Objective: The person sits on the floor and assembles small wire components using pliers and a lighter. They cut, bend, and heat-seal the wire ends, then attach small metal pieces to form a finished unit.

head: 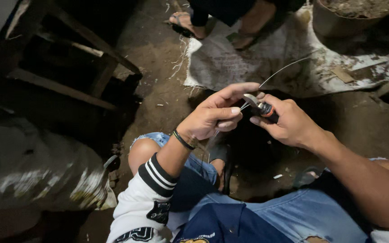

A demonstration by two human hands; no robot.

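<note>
My left hand (214, 114) pinches a thin grey wire (282, 69) between thumb and forefinger; a dark bracelet sits on that wrist. The wire runs up and to the right over the sack. My right hand (289, 123) grips a small cutter with a black and orange handle (265, 109), whose metal jaws meet the wire just beside my left fingertips. Both hands hover above my knees, which are in torn blue jeans (266, 211).
A dirty white sack (257, 58) lies on the dirt floor ahead, with another person's sandalled feet (190, 24) on it. A brown pot (338, 20) stands at top right. A dark wooden frame (86, 67) and a grey bundle (37, 171) are on the left.
</note>
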